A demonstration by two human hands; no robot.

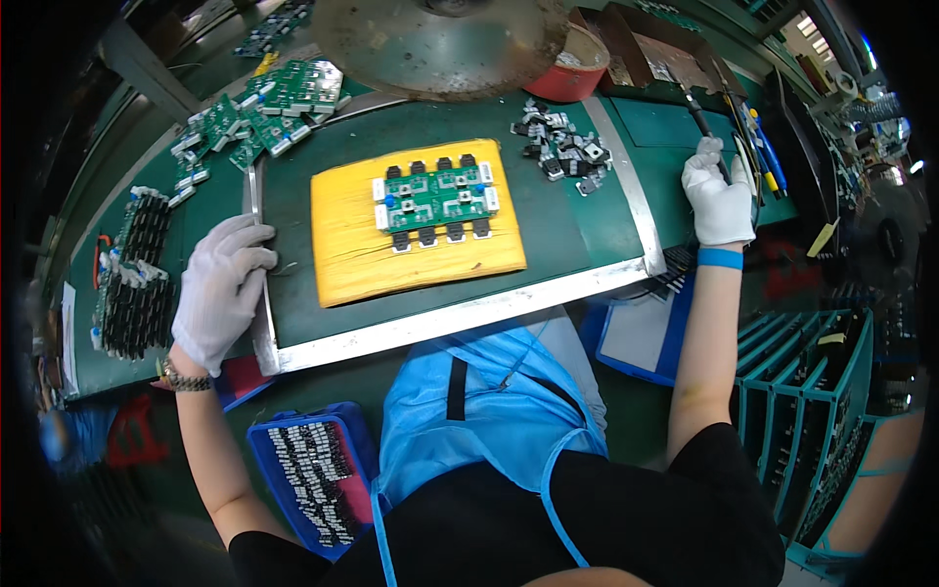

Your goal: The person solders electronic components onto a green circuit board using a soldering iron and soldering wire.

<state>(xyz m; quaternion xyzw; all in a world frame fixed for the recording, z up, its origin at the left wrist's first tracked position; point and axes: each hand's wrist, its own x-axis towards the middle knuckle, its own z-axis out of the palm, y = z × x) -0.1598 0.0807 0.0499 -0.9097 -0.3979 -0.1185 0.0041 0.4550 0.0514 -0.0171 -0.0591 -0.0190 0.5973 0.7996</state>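
My left hand (pixel 223 289), in a white glove, rests by the metal strip at the left of the work mat. Its fingers are slightly bent, the thumb stands apart, and nothing shows in it. At the right, my gloved right hand (pixel 719 196) is closed on the dark handle of a soldering iron (pixel 698 115), whose thin end points away from me. Between the hands lies a yellow pad (pixel 421 269). On it is a green circuit board (pixel 437 199) with white connectors and blue parts; black components stick out along its near and far edges.
Loose black components (pixel 559 147) lie right of the pad. Green boards (pixel 284 98) are heaped at the far left, with black stacked parts (pixel 137 284) nearer. A large metal disc (pixel 440 49) hangs over the back, beside a red bowl (pixel 572 83). A blue bin (pixel 357 430) sits below.
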